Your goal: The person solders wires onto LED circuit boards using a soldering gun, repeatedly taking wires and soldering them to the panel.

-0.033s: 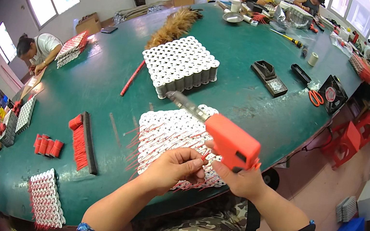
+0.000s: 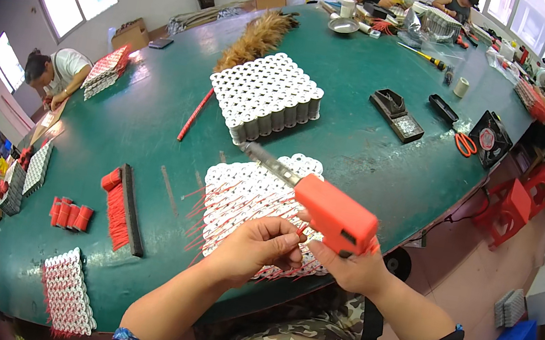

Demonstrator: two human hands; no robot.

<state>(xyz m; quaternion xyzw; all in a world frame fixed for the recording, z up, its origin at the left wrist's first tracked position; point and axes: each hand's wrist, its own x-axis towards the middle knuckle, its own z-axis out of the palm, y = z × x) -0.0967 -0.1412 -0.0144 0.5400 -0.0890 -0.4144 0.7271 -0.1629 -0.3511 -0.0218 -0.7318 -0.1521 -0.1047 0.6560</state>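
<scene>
My right hand is wrapped round the handle of a red pistol-shaped tool with a long metal nose, which points up and left. Beneath both hands lies a white honeycomb cell holder block, thin red wires strewn over its top and sticking out at its left side. With thumb and forefinger together, my left hand pinches a thin red wire just above the block's near part. Past the tool's tip stands a second block of grey cylindrical cells in white holders, without red wires on top.
Left of me on the green table lie a dark bar with red wires, red bundles and another wired block. Orange scissors, black trays and a feather duster lie farther off. Several people work around the table.
The red tool and my right hand have shifted slightly left and down. My left hand has stayed in place.
</scene>
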